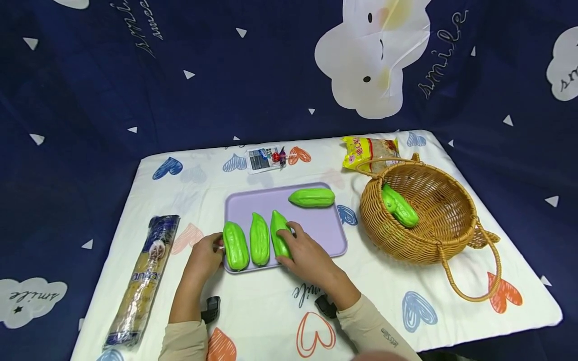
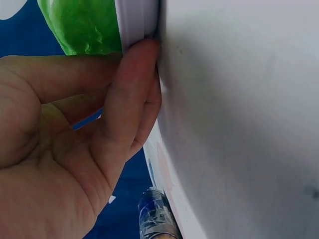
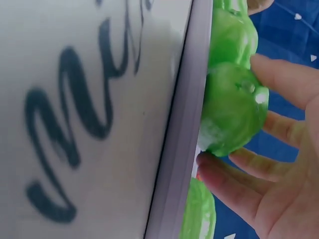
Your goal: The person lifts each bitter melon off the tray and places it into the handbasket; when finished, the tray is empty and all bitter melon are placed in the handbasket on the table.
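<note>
A purple tray (image 1: 316, 225) on the white cloth holds several green toy gourds. Three stand in a row at its front left and a fourth gourd (image 1: 312, 197) lies crosswise at the back. My right hand (image 1: 289, 244) grips the rightmost gourd of the row (image 1: 277, 226); in the right wrist view its fingers (image 3: 279, 84) and thumb curl round that gourd (image 3: 232, 109) beside the tray rim (image 3: 184, 124). My left hand (image 1: 208, 252) rests at the tray's front left corner, fingers (image 2: 129, 99) fairly straight against the rim (image 2: 134, 25), next to the leftmost gourd (image 1: 236, 245).
A wicker basket (image 1: 433, 248) at the right holds one more green gourd (image 1: 399, 206). A yellow snack bag (image 1: 368, 150) lies behind it, a small packet (image 1: 264, 159) behind the tray, and a long noodle pack (image 1: 144, 278) at the left. Dark blue fabric surrounds the table.
</note>
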Demonstrator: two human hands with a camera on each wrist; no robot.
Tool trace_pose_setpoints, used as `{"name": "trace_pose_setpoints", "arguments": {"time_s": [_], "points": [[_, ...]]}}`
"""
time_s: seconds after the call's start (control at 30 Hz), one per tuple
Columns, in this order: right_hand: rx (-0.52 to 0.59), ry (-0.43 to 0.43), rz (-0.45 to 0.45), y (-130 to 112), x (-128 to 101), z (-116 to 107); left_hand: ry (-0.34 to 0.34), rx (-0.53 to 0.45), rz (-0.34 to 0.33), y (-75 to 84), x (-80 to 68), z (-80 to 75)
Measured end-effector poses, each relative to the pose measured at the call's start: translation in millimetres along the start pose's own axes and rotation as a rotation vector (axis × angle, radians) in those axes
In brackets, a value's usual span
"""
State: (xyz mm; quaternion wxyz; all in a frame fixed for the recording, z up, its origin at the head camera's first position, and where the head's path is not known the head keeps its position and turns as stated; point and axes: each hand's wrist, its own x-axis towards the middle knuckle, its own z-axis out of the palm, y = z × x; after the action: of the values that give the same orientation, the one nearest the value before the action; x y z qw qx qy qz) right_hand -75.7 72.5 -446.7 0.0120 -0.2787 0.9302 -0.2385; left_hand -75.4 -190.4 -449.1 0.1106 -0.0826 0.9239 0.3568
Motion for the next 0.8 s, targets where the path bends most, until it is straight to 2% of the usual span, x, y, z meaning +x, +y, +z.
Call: {"name": "trace_pose_setpoints", "arguments": {"time_s": [0.3,0.47,0.6,0.8], "points": [[0.048,0.010,0.012,-2,1,0,0.013,0.037,0.008,0.1,-0.4,-0.2],[0.048,0.068,0.003,0,0,-8,0.006,0.036,0.006,-0.2,-0.1,1.2],[0.056,0.149,0.009,3,-2,-27,0.008,0.049,0.006,1.2,0.0,1.0],[0.055,0.314,0.057,9,-14,-70,0.008,0.048,-0.002,2.4,-0.9,-0.6]]}}
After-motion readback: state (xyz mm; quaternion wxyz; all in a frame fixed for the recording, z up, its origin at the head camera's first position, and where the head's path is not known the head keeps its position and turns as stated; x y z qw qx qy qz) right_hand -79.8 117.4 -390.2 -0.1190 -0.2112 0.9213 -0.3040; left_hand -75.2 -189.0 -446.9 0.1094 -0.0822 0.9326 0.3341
